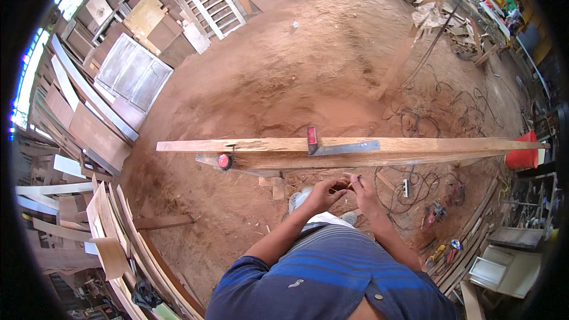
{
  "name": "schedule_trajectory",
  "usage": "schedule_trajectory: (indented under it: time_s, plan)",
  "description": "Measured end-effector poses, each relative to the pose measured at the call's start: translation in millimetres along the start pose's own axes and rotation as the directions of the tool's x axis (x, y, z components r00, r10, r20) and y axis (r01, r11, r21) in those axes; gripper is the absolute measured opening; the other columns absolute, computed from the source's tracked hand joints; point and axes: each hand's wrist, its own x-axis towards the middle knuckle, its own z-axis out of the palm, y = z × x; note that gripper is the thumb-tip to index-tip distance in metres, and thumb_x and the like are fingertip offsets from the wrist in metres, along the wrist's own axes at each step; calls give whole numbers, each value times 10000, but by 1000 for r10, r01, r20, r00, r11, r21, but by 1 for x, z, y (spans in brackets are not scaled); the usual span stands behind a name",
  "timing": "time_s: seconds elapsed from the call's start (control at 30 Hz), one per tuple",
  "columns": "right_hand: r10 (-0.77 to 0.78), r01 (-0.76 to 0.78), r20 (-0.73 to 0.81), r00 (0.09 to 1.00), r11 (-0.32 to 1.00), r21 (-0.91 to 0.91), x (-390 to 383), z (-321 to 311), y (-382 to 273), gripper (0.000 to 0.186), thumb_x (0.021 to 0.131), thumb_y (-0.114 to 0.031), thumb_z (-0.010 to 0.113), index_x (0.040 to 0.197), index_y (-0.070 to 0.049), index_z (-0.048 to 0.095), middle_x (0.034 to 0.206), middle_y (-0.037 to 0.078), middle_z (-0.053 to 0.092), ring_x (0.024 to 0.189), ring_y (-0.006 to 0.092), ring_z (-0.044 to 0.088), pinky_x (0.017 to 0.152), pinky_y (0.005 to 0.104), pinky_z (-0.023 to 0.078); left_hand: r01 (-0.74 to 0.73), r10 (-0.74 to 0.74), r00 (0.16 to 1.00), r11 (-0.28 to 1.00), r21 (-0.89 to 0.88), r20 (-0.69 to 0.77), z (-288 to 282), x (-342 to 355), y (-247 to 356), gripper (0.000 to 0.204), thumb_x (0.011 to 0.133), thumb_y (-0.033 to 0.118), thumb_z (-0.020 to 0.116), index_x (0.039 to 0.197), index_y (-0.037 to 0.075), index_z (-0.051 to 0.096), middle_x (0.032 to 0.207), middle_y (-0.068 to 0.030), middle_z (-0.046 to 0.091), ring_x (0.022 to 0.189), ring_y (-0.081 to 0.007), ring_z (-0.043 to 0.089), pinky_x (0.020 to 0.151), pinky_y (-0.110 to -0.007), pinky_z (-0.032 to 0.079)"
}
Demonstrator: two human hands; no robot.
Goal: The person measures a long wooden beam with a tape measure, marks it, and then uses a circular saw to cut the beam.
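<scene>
My left hand (322,196) and my right hand (365,194) meet in front of my body, fingers pinched together. Something thin and small appears to be between them, too small to name. Just beyond them a long wooden beam (415,144) runs across from left to right, beside a second, rougher board (379,159). On the beam lies a try square (347,149) with a red-and-dark stock and a steel blade. A round red-and-black tape measure (224,161) rests at the left part of the boards. Neither hand touches the wood.
A red bucket (521,153) stands by the beam's right end. Black cables (415,192), a power strip (406,188) and a power tool (435,212) lie on the dirt floor at right. Wooden panels (133,71) and planks (112,231) lean at the left.
</scene>
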Motion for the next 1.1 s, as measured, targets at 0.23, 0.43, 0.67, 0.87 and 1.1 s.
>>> schedule_trajectory:
  time_s: [0.23, 0.43, 0.67, 0.87, 1.1]
  plan:
    - [-40, -121, -285, 958, 842, -526, 49, 44, -8, 350, 1005, -330, 645, 1186, -33, 681, 858, 109, 705, 822, 211, 686, 799, 381, 552, 302, 215, 733, 747, 592, -646, -230, -34, -150, 498, 801, 228, 828, 1206, 13, 632, 1240, -269, 642, 1221, -441, 569, 1038, -523, 456]
    - [-195, -112, -233, 953, 488, -866, 152, 111, -5, 505, 864, -425, 772, 1182, -55, 640, 1119, 187, 697, 1002, 407, 690, 866, 508, 549, 477, 199, 724, 548, 687, -661, -336, -44, -158, 686, 743, 226, 868, 1303, 12, 534, 1328, -245, 557, 1287, -434, 490, 1111, -508, 410]
    - [-30, -441, -481, 876, 354, -825, 203, 137, 15, 616, 764, -433, 835, 1108, 22, 604, 1115, 232, 688, 1047, 414, 691, 903, 495, 547, 595, -61, 709, 586, 550, -703, -354, -44, -140, 525, 745, 209, 830, 1183, 32, 599, 1210, -214, 610, 1179, -413, 562, 991, -495, 491]
    - [18, -490, -529, 849, 405, -772, 202, 124, -2, 537, 697, -383, 833, 1036, 4, 680, 993, 249, 734, 985, 412, 710, 880, 480, 565, 328, -436, 840, 883, -336, -324, -357, -63, -167, 250, 936, 256, 630, 1038, 29, 656, 925, -105, 730, 755, -238, 706, 697, -393, 574]
    - [-170, -271, -421, 891, 545, -794, 177, 89, -3, 419, 823, -436, 721, 970, -44, 694, 893, 230, 727, 878, 410, 713, 782, 512, 559, 456, -473, 863, 578, -677, 178, -250, -19, -127, 450, 997, 396, 507, 1178, 10, 653, 1093, -156, 738, 1013, -327, 727, 836, -463, 609]
